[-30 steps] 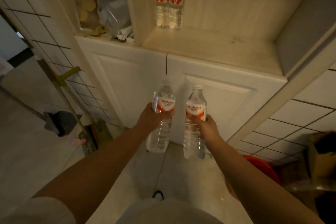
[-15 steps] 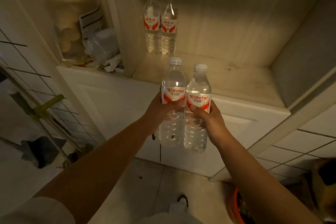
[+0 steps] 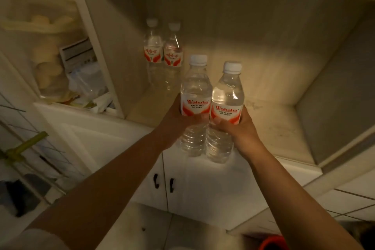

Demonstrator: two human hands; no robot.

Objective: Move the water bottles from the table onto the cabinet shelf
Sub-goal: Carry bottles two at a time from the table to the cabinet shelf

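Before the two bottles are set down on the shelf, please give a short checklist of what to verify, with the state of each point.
1. Left hand grips the left bottle firmly: ok.
2. Right hand grips the right bottle firmly: ok.
3. Both caps on: ok.
4. Bare shelf beside the two standing bottles: ok, space to their right.
5. Held bottles' bases above the shelf's front edge: not ok, they hang below it.
6. Held bottles apart from each other: cannot tell; they look touching.
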